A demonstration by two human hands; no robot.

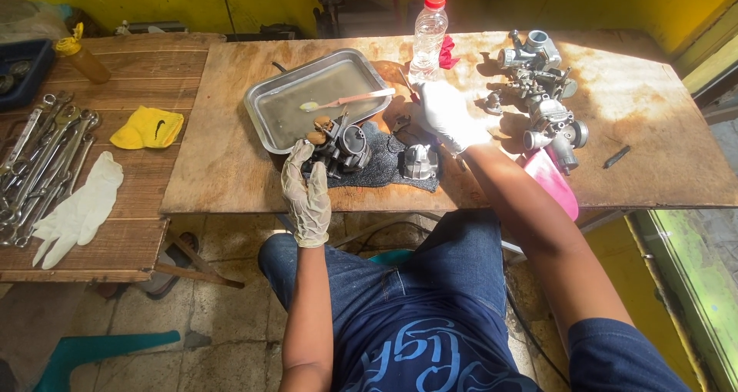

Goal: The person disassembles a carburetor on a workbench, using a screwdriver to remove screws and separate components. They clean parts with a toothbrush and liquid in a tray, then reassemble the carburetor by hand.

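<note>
Now: both gloved hands at the carburetor bench

Your left hand [306,196], in a pale glove, grips the dark carburetor [338,147] from its near side, fingers wrapped on the body. The carburetor sits on a dark cloth mat [384,169] at the middle of the wooden table [231,177], just at 6 o'clock of the metal tray [265,111]. Your right hand [450,115], in a white glove, rests at 3 o'clock of the mat, knuckles up; whether it holds anything you cannot tell from here. A grey metal cover [420,161] lies on the mat between your hands. In the tray lies a toothbrush [350,100] in a film of liquid. At 12 o'clock of your right hand stands a clear bottle [428,34] with a red cap. At 3 o'clock a cluster of carburetor bodies [546,92] sits in the sun. Far off at 9 o'clock lie a yellow cloth [147,127], a spare white glove [77,207] and a row of wrenches [42,157].
</note>
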